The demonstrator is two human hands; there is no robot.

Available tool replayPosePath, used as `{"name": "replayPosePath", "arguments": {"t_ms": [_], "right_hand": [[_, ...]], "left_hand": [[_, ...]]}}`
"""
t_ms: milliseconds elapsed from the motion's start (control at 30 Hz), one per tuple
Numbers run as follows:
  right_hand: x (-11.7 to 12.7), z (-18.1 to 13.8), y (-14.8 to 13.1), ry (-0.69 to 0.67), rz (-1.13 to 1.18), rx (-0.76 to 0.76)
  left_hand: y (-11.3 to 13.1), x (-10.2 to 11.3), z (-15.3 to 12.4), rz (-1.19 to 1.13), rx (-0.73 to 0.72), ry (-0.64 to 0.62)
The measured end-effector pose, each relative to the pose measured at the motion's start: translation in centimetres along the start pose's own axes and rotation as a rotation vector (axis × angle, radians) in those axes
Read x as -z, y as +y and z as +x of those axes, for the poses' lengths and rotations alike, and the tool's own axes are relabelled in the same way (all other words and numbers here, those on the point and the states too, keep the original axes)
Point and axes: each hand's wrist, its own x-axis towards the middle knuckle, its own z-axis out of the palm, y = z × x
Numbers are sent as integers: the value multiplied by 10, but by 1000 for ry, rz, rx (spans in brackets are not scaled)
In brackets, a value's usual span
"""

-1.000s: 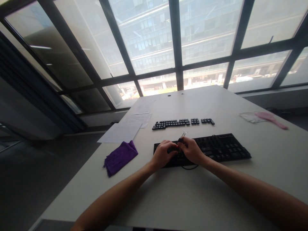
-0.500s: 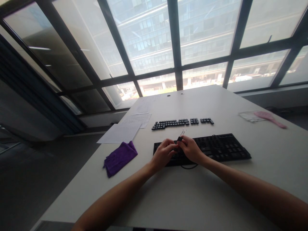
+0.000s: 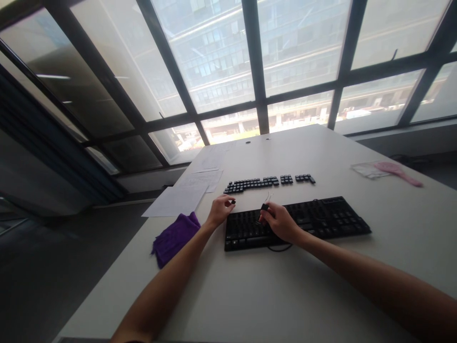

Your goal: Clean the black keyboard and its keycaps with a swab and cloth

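Pinched in the fingers of my left hand [image 3: 219,211] is a small black keycap [image 3: 233,202], held just beyond the keyboard's far left corner. My right hand [image 3: 281,222] grips a keycap puller [image 3: 264,206] with a black handle and thin wire loops, above the middle of the keyboard. The black keyboard [image 3: 332,224] lies across the table, its left part showing bare key positions. Behind it, removed black keycaps [image 3: 252,183] are laid out in rows and separate groups. My right hand hides part of the keyboard.
A folded purple cloth [image 3: 174,240] lies left of the keyboard, near my left forearm. Printed papers [image 3: 174,200] overlap at the table's left edge. At the right are a pink hairbrush-shaped object [image 3: 396,172] and a clear plastic bag [image 3: 366,170]. A cable [image 3: 280,248] loops out at the keyboard's front.
My left hand has moved left and away from my right hand, carrying a keycap toward the laid-out rows. My right hand stays over the keyboard with the puller.
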Motion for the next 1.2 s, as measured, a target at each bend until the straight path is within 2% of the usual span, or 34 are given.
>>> {"name": "replayPosePath", "arguments": {"t_ms": [133, 300, 400, 600, 867, 1200], "right_hand": [[0, -1, -1, -1, 3, 0], [0, 0, -1, -6, 4, -5], [-1, 0, -1, -2, -4, 2], [-1, 1, -1, 4, -13, 12], [-1, 1, 0, 5, 4, 0], [1, 0, -3, 1, -18, 7]], "left_hand": [[-17, -1, 3, 35, 20, -63], [-14, -1, 8, 102, -22, -136], [-11, -1, 11, 60, -47, -139], [-10, -13, 24, 69, -100, -174], [2, -36, 55, 181, -99, -134], [4, -35, 50, 369, -147, -106]]}}
